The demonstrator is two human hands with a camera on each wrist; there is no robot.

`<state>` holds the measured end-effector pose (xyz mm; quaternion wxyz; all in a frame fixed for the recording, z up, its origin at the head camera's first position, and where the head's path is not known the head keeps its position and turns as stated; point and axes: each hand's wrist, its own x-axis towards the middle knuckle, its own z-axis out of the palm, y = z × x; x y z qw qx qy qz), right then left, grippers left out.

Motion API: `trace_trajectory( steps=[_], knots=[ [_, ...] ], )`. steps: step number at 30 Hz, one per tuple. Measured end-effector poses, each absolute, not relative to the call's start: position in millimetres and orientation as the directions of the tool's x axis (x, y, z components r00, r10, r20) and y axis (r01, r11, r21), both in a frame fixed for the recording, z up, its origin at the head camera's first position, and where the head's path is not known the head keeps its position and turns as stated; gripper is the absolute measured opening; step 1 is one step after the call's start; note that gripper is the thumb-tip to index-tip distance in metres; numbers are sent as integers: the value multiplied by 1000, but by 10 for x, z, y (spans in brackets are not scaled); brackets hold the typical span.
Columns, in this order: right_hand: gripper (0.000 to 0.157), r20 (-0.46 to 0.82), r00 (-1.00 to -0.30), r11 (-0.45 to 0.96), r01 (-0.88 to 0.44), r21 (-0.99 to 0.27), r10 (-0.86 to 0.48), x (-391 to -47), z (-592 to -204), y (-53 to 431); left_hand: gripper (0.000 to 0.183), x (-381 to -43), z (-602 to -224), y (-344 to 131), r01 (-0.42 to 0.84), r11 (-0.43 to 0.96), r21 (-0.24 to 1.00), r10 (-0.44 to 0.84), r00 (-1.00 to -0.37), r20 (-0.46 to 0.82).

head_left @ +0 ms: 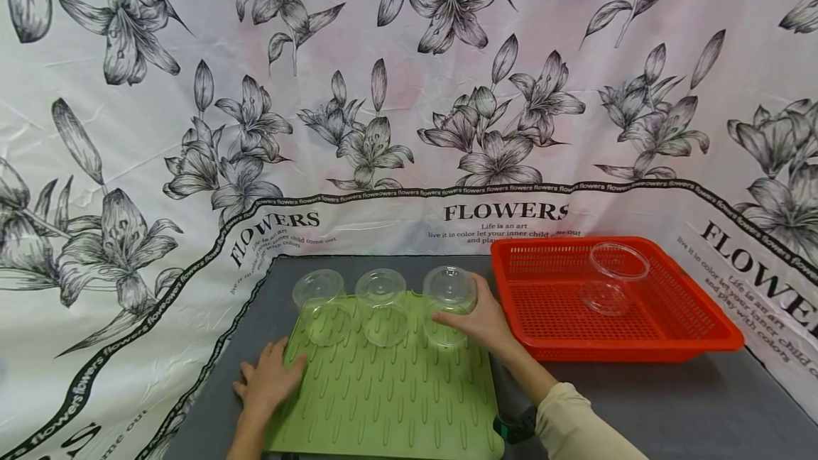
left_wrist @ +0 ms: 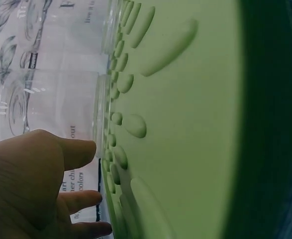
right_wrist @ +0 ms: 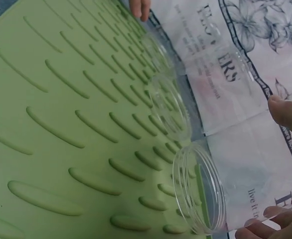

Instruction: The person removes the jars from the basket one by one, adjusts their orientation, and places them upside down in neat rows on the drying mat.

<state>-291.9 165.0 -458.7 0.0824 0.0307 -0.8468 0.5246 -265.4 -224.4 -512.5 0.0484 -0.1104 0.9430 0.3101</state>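
Note:
Three clear plastic cups stand in a row along the far edge of a green ridged mat (head_left: 383, 396): a left cup (head_left: 322, 304), a middle cup (head_left: 381, 304) and a right cup (head_left: 447, 286). My right hand (head_left: 482, 321) holds the right cup, thumb in front and fingers round the far side. In the right wrist view, the rim of that right cup (right_wrist: 200, 186) rests on or just over the mat. At the mat's left edge lies my left hand (head_left: 271, 378), fingers spread and holding nothing; its thumb (left_wrist: 81, 153) is near the left cup.
A red perforated basket (head_left: 613, 350) stands to the right of the mat, with another clear cup (head_left: 616, 279) in it. Grey tabletop (head_left: 664, 403) runs around both. A flower-printed white curtain (head_left: 383, 226) closes off the back and sides.

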Motion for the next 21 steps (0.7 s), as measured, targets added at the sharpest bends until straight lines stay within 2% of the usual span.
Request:
trace_trajectory(
  steps=[21],
  knots=[
    [106,140,-988,490,-92,-867,63,-3037,-4701,1597,80,-2627,-5149,-2216,-247,801,545,-183,-968,-171]
  ],
)
